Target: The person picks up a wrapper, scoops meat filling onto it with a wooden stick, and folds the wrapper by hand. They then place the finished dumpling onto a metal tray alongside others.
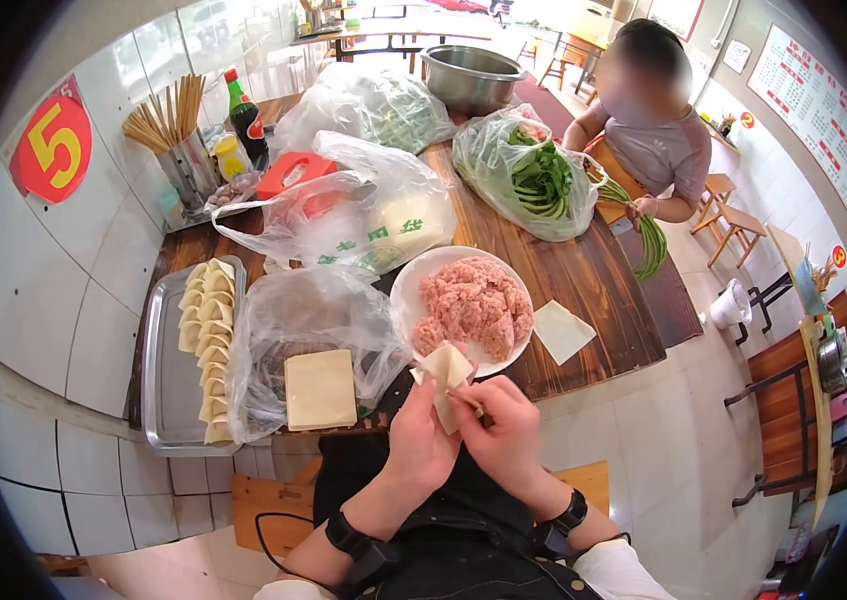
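Observation:
My left hand (422,440) holds a folded, pale dough wrapper (447,368) upright, just in front of a white plate (406,290). My right hand (500,430) is closed at the wrapper's lower right side, its fingers round a thin light-brown stick (471,402), mostly hidden. Pink minced meat (474,300) is heaped on the plate. A square stack of wrappers (321,390) lies on an open plastic bag (314,310) left of my hands. One loose wrapper (564,332) lies right of the plate. Folded dumplings (212,345) line a metal tray (166,400) at far left.
Plastic bags (399,200), a red box (296,178), a sauce bottle (247,120) and a chopstick holder (187,165) crowd the table's left and back. Leafy greens (542,180) fill another bag near a steel pot (472,80). Across the table, a person (659,145) holds green stems.

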The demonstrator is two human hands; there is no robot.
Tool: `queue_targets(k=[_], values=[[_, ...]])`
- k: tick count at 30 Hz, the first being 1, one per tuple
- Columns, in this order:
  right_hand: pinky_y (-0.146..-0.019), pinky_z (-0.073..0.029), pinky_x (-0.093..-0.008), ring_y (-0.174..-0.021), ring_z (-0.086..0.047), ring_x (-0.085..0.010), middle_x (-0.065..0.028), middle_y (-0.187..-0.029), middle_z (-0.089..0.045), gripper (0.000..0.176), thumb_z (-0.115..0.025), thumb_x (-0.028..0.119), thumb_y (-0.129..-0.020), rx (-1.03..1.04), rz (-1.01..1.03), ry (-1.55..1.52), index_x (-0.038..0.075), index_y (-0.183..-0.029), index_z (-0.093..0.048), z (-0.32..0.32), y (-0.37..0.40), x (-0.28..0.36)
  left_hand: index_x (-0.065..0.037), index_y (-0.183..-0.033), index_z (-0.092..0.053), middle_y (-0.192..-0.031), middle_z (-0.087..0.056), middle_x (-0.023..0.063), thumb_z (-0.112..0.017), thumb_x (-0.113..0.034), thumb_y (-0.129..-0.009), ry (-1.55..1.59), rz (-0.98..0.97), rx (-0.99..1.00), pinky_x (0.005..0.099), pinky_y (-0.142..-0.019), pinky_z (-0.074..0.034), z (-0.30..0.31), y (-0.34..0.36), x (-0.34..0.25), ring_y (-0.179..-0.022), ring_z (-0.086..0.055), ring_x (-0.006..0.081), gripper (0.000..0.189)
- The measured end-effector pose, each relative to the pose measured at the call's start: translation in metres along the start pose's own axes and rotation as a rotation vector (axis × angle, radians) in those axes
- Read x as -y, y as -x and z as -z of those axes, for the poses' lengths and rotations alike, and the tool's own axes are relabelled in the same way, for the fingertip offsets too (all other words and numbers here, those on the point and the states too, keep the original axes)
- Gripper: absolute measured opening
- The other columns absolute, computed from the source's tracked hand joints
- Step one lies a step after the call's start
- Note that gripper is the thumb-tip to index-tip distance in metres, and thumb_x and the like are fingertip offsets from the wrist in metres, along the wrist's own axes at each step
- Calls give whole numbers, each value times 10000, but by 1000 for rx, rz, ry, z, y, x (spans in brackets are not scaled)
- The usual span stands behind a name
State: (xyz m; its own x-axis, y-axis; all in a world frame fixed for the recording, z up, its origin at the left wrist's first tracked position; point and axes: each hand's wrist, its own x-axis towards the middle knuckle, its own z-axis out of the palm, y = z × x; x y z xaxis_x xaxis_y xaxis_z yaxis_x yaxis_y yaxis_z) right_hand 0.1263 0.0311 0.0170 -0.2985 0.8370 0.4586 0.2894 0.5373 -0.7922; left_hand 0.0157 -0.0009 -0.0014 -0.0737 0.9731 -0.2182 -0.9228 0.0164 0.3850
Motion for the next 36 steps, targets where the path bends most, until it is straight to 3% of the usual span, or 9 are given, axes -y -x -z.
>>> queue_targets(k=[5, 8, 11, 17, 24, 27, 30, 32, 36], values=[[-535, -482, -284, -606, -617, -152, -79, -777, -637, 137, -764, 47, -783, -4, 132, 210, 49, -914, -723, -9, 3, 1, -48, -1527, -271, -1545, -381, 119, -354, -363, -1079, 37, -15, 43, 426, -1215, -241, 2, 1, 1, -1456, -314, 274, 554], [-567, -476, -282, -640, -605, -155, -76, -787, -628, 169, -741, 33, -785, 85, 68, 126, 42, -954, -732, 1, 3, 9, -45, -1520, -281, -1538, -385, 129, -348, -355, -1081, 46, -19, 44, 425, -1203, -279, 8, 2, -2, -1439, -350, 273, 542], [-646, -451, -266, -720, -567, -167, -74, -793, -598, 218, -676, 7, -817, 91, -86, -29, 16, -1026, -736, 32, -1, 7, -31, -1449, -396, -1432, -504, 124, -451, -175, -1060, 50, -60, -13, 396, -1128, -404, 5, 5, -9, -1328, -503, 256, 419], [-556, -492, -326, -604, -629, -234, -48, -751, -635, 132, -775, 171, -812, 51, 145, 451, 102, -920, -741, 60, -13, -7, -16, -1393, -461, -1355, -566, 106, -459, -143, -1056, -121, -62, -56, 390, -1088, -443, 0, 2, -12, -1266, -553, 233, 361], [-521, -469, -359, -602, -628, -250, -28, -740, -640, 127, -783, 225, -810, 3, 158, 574, 126, -854, -716, 59, -16, -20, 1, -1387, -470, -1339, -586, 121, -457, -142, -1058, -268, -5, -110, 379, -1072, -455, -5, 5, -10, -1250, -566, 236, 359], [-556, -473, -318, -611, -625, -179, -28, -728, -632, 122, -759, 201, -855, -30, -5, 484, 94, -860, -702, 53, -10, -30, 2, -1399, -461, -1350, -582, 131, -446, -145, -1062, -233, -16, -104, 384, -1082, -447, -6, 4, -13, -1256, -562, 243, 368], [-667, -429, -219, -768, -524, -34, 38, -817, -593, 127, -634, 131, -960, 144, -462, -328, 11, -997, -648, 33, 10, -38, -32, -1430, -433, -1402, -544, 133, -449, -180, -1063, -176, -30, -67, 406, -1103, -427, -2, 2, -7, -1303, -527, 259, 397], [-668, -410, -197, -751, -501, -32, 36, -851, -586, 120, -658, 91, -928, 162, -503, -579, 24, -1009, -599, 5, 25, -36, -33, -1429, -425, -1401, -541, 131, -429, -175, -1067, -141, -39, -66, 403, -1106, -425, -2, 0, -1, -1294, -531, 256, 389], [-641, -421, -191, -724, -496, -17, 47, -817, -578, 187, -750, 71, -848, 95, -639, -616, 48, -923, -580, -8, 25, -12, -36, -1396, -439, -1362, -556, 119, -417, -169, -1068, -179, -59, -112, 413, -1101, -430, -4, 2, 5, -1261, -547, 252, 354]])
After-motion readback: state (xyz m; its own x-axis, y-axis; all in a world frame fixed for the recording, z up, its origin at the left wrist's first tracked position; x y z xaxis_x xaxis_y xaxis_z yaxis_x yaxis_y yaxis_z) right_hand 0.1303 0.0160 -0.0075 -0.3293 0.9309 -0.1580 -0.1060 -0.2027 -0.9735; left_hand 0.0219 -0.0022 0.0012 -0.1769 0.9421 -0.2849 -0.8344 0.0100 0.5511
